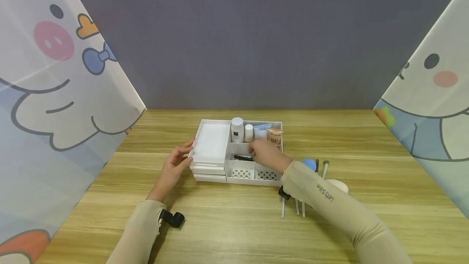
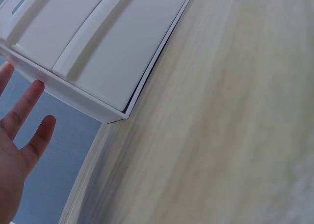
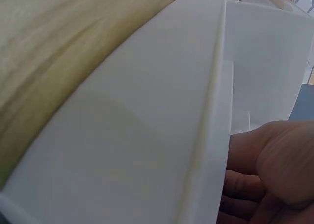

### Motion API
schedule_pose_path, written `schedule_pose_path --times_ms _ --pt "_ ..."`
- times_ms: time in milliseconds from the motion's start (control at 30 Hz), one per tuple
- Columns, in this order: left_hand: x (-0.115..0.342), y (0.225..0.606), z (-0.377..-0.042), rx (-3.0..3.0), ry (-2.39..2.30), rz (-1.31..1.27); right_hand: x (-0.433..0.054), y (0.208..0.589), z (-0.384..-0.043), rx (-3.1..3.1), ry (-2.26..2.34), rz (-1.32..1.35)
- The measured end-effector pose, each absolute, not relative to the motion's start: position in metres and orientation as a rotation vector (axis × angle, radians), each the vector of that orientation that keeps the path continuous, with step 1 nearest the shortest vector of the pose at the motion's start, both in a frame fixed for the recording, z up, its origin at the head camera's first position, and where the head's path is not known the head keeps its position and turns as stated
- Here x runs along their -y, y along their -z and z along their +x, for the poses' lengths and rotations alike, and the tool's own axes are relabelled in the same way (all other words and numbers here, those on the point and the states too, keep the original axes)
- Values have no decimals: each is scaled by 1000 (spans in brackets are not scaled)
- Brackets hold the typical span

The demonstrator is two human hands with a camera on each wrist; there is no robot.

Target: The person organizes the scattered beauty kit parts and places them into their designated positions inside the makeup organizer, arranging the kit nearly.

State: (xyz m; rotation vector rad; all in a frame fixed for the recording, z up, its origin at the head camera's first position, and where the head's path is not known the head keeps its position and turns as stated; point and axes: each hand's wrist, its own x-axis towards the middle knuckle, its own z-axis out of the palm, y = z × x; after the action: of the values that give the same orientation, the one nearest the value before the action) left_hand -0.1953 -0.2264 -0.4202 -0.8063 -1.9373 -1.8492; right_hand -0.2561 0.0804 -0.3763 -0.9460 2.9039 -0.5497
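A white desktop organizer with drawers and compartments stands on the wooden table. My left hand is at its left side, fingers spread; in the left wrist view the fingers reach the side wall by the drawers. Over the middle right compartment is my right hand, reaching down inside. In the right wrist view its fingers bend behind the white wall, and the fingertips are hidden. A slim black stick lies right beside this hand; I cannot tell whether the fingers hold it.
The back compartments hold a white bottle, a smaller white-capped bottle, a pale blue tube and a tan tube. Right of the organizer lie brushes, a blue round item and a cream oval item, partly under my right sleeve.
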Motion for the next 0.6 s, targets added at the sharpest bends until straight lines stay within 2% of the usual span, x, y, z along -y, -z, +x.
schedule_pose_path --times_ms 600 --pt "225 420 -196 1944 1840 -776 -103 356 -256 -2773 807 -941"
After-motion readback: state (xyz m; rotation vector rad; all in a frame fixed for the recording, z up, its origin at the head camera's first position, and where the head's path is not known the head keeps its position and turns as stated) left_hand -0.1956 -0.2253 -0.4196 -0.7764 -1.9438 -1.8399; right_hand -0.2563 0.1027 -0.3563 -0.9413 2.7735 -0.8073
